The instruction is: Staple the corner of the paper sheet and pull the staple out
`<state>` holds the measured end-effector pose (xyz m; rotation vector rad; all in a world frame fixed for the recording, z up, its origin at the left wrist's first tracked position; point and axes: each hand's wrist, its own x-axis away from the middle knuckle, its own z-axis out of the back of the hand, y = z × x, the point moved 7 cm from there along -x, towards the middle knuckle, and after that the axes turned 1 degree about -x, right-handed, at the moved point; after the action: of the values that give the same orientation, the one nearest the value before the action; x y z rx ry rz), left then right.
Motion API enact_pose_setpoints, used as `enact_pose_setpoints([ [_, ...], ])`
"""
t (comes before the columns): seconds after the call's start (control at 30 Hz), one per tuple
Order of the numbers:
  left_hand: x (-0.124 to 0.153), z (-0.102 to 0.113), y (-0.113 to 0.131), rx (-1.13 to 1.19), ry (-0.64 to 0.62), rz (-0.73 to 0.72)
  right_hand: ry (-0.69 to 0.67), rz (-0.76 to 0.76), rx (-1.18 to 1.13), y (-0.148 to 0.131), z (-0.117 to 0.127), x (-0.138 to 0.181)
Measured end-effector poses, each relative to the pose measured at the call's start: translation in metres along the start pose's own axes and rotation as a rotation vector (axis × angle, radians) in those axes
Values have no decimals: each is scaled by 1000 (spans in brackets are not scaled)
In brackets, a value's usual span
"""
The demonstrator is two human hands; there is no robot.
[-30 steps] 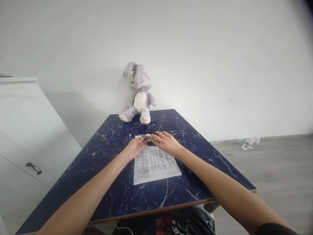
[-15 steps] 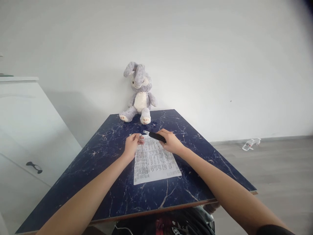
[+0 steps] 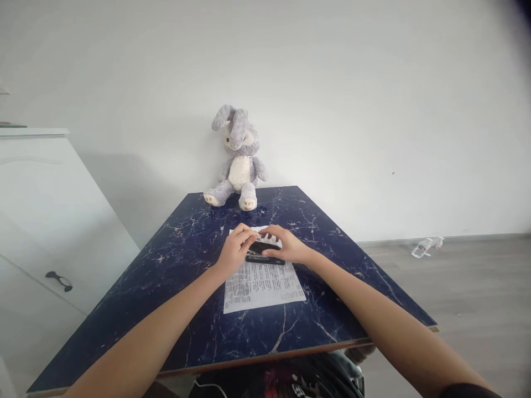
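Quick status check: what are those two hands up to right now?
Left hand and right hand both on the black stapler. Stapler over the printed sheet on the blue table. Plush rabbit behind, apart.

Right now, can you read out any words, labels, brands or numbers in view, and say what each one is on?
Nothing can be quoted.
Printed sheet on the table: dense rows of print, too small and blurred to read.
Black stapler between the left hand and right hand: no legible marking.
Plastic bottle on the floor: label too small to read.
Plush rabbit: no text.
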<state>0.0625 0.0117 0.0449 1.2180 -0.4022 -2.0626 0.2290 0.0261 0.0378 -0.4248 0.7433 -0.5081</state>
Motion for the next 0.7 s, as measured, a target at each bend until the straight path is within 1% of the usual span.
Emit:
enact_pose_setpoints([
  [0.03,0,-3,3,-14,-27,-22,61,55,6,-6,5,0],
  [0.1,1,-6,7,-24,-61,-56,124,136,23,-17,11,1],
  [0.2,3,-10,12,-8,-85,-89,183,179,40,-25,13,2],
  [0.3,4,-11,12,15,-87,-87,247,204,52,-25,14,5],
  [0.43,4,-13,8,22,-89,-73,260,230,87,-23,14,6],
  [0.53,5,-14,10,23,-83,-80,264,252,84,-27,16,5],
  [0.6,3,-10,12,15,-55,-82,294,240,66,-28,21,4],
  [0.67,1,0,7,-38,32,-44,334,180,69,-20,30,4],
  [0.7,-1,7,1,-93,88,0,352,132,91,-11,35,5],
])
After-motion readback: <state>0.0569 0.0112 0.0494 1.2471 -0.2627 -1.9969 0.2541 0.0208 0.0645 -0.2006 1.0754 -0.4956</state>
